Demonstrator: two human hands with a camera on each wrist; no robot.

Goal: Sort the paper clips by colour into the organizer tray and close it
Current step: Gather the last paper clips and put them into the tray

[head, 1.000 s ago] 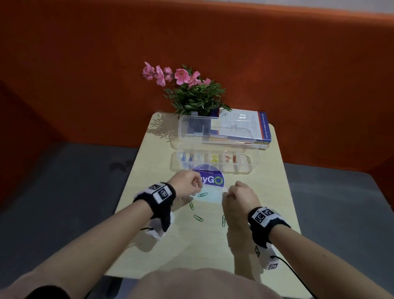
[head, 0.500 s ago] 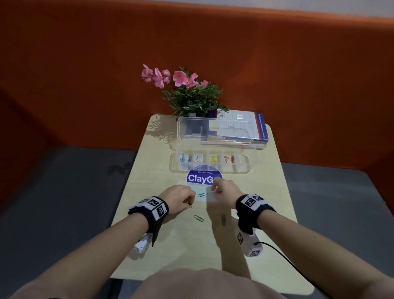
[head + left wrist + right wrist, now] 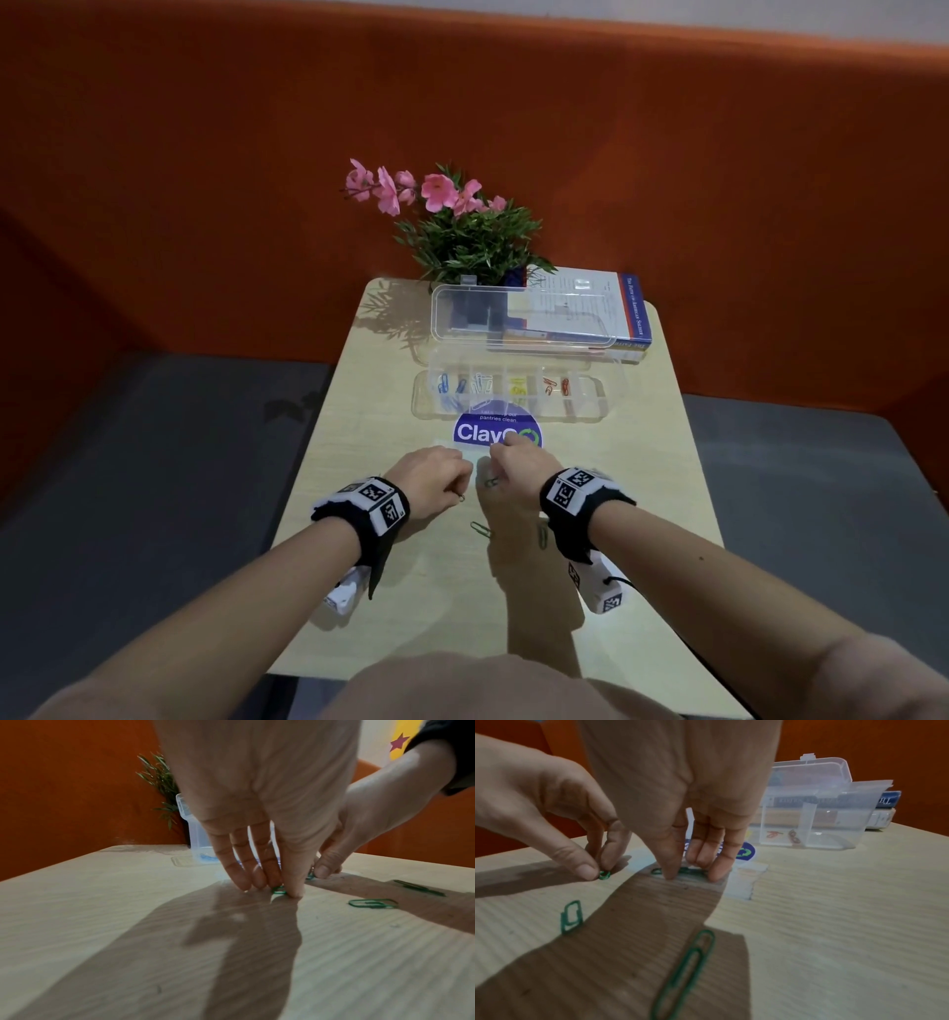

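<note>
Four green paper clips lie on the pale wooden table (image 3: 642, 488). My left hand (image 3: 459, 491) pinches one green clip (image 3: 279, 890) between thumb and fingertips, right at the table top. Just to its right, my right hand (image 3: 690, 876) has thumb and fingers closed around a second green clip (image 3: 680, 871) lying flat by the sticker. Two loose green clips (image 3: 480, 529) (image 3: 543, 537) lie nearer to me. The clear organizer tray (image 3: 585, 406) stands beyond the hands with its lid (image 3: 524, 318) up. It holds blue, white, yellow and red clips in separate compartments.
A blue round ClayGo sticker (image 3: 477, 431) is on the table between hands and tray. Behind the tray stand a potted plant with pink flowers (image 3: 462, 231) and a stack of books (image 3: 616, 318). Orange padded walls surround the small table.
My left hand has drawn back from the sticker and come down on a clip. My right hand has moved left and forward onto the clip next to it.
</note>
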